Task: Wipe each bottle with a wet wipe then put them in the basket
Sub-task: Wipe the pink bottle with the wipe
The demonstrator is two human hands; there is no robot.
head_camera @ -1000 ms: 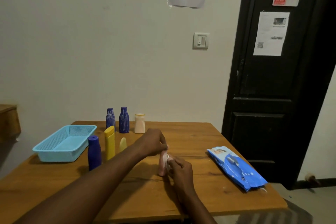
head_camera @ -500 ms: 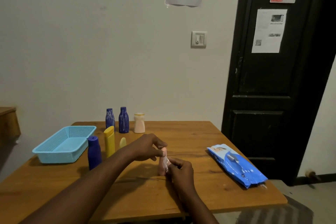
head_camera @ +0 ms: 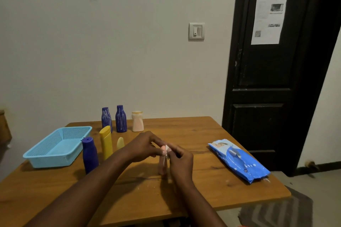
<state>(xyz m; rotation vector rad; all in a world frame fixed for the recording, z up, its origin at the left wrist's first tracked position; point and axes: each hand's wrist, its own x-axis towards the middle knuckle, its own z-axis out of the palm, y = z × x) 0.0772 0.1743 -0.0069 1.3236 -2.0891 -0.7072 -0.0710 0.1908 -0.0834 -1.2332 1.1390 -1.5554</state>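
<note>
A small pink bottle (head_camera: 163, 164) stands upright on the wooden table (head_camera: 212, 195) at its middle. My left hand (head_camera: 144, 146) pinches the bottle's top. My right hand (head_camera: 180, 160) presses a white wet wipe (head_camera: 167, 150) against the bottle's upper right side. An empty light blue basket (head_camera: 46, 156) sits at the table's left. Beside it stand a dark blue bottle (head_camera: 90, 155), a yellow bottle (head_camera: 106, 142) and a small pale yellow bottle (head_camera: 120, 143). At the far edge stand two blue bottles (head_camera: 106, 119) (head_camera: 121, 119) and a peach bottle (head_camera: 137, 121).
A blue wet wipe pack (head_camera: 239, 160) lies flat on the table's right side near the edge. A black door (head_camera: 273, 79) is right of the table, a wall with a light switch (head_camera: 196, 31) behind it.
My left hand's fingers shifted from the bottle's side to its top. My right hand with the wipe rose from the bottle's middle toward its cap. The camera tilted down slightly.
</note>
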